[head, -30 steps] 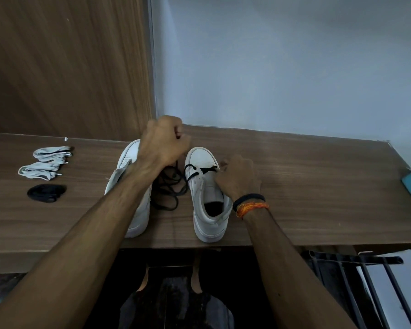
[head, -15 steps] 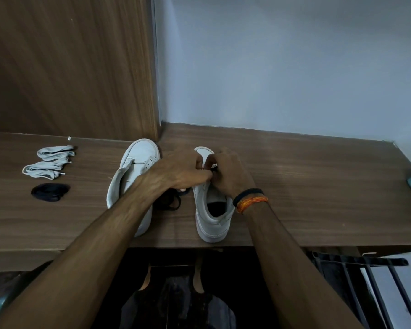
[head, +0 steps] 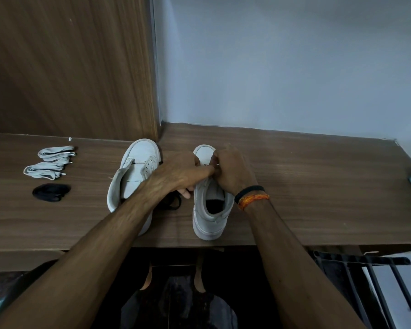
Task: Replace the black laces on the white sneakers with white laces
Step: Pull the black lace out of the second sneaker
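Two bundled white laces lie unused at far left on the wooden shelf, a coiled black lace beside them. Next we see the left sneaker, already stripped. Our left hand and right hand meet over the right sneaker, both pinching its last black lace near the toe eyelets; its slack trails beneath the left wrist. We judge removal nearly finished, relacing not begun.
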